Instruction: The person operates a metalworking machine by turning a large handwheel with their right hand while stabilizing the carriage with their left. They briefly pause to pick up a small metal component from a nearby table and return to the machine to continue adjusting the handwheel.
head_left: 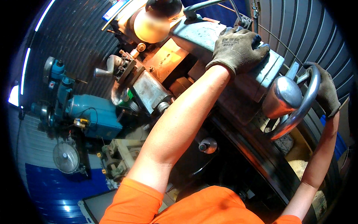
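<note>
My left hand (238,51), in a grey-brown work glove, lies over the top of a lathe's light blue tailstock (199,33). Its fingers bend over the far side, where their tips are hidden. At the right, my gloved right hand (327,89) is closed round the rim of the tailstock's shiny metal handwheel (315,84). The wheel's rounded metal hub (285,93) faces me. A curved metal lever (209,5) rises just beyond my left hand. Left of my left forearm is the carriage with its tool post (126,69) and a slide handle (106,71).
Dark bed rails (248,153) run below the tailstock toward the lower right. A round, brightly lit part (151,28), partly blurred, is at the top. Farther left stand a blue-green machine (95,114) and a round fan (66,156). Corrugated metal walls (298,30) surround the area.
</note>
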Tool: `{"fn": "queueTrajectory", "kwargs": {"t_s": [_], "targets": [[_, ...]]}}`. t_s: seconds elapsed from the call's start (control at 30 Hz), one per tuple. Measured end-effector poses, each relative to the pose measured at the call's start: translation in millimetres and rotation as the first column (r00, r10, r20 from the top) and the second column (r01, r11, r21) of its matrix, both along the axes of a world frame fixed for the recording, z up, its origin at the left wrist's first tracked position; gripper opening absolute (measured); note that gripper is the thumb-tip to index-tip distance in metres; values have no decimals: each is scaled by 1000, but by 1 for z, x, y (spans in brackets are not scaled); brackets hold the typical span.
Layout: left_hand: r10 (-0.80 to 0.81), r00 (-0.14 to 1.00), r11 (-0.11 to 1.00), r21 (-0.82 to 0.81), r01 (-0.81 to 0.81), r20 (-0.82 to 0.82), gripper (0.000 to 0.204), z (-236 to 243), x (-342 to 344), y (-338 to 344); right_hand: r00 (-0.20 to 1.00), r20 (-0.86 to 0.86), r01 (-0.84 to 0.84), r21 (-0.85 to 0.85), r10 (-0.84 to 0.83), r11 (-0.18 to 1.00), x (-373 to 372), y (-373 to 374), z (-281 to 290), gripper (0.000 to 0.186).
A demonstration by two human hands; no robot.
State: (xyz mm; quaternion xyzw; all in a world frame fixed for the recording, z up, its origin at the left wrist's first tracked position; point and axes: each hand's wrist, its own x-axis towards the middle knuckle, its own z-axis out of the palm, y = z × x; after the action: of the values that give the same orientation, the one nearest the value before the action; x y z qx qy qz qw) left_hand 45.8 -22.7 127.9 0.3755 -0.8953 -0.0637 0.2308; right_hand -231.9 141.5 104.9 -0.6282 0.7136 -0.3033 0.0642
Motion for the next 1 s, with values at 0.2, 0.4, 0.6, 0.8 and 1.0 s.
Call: {"fn": "queueTrajectory", "kwargs": {"t_s": [0.2, 0.4, 0.6, 0.8, 1.0], "targets": [[22, 1000, 999, -25, -22, 5, 56, -1, -1, 2, 1000, -14, 12, -18, -12, 1000, -10, -3, -10, 39], [7, 1000, 1000, -11, -7, 11, 55, 2, -1, 2, 994, 106, -15, 72, 8, 997, -7, -6, -4, 42], [-3, 1000, 999, -36, 2, -7, 55, -2, -1, -1, 1000, 21, -3, 48, 2, 999, -10, -7, -10, 39], [0, 1000, 999, -38, -1, -27, 54, -2, 0, 0, 981, 192, -50, 110, 28, 993, -3, -5, -1, 35], [6, 1000, 999, -39, -6, -8, 53, 2, 0, 4, 977, 212, -38, 104, 15, 994, 1, -4, 2, 38]]}}
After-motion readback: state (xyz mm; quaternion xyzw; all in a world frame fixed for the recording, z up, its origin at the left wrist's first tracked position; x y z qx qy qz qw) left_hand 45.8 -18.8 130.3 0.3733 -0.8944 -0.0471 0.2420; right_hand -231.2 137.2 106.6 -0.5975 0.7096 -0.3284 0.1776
